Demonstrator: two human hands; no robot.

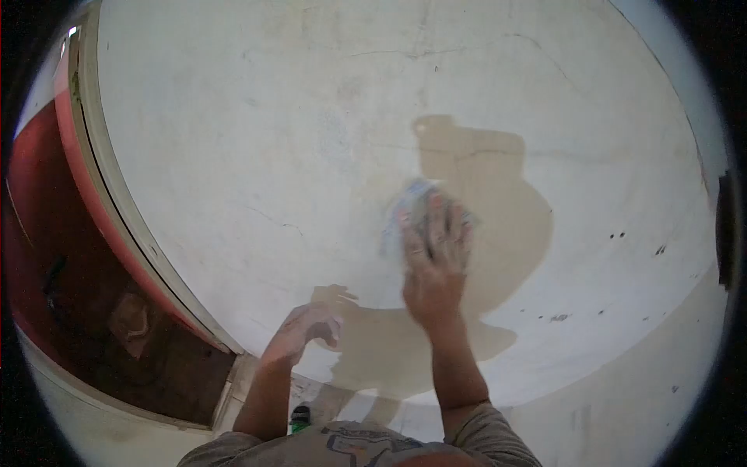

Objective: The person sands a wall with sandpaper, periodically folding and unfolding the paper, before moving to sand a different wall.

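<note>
My right hand (437, 268) lies spread over a motion-blurred sheet with coloured print (395, 220), pressing it flat against the pale wall (233, 148). The sheet shows around the fingertips and past the left side of the hand. What it is made of cannot be made out. Lower and to the left, my left hand (310, 325) hangs in front of the wall with loosely curved fingers and the thumb apart, holding nothing. Pale dust covers its fingers. Shadows of my head and arms fall on the wall around both hands.
Thin cracks run across the wall, and small dark holes (617, 235) mark its right side. At the left is a doorway with a pale frame (95, 140) and a reddish floor beyond. A dark object (725, 233) sits at the far right edge. A shoe (300, 416) shows below.
</note>
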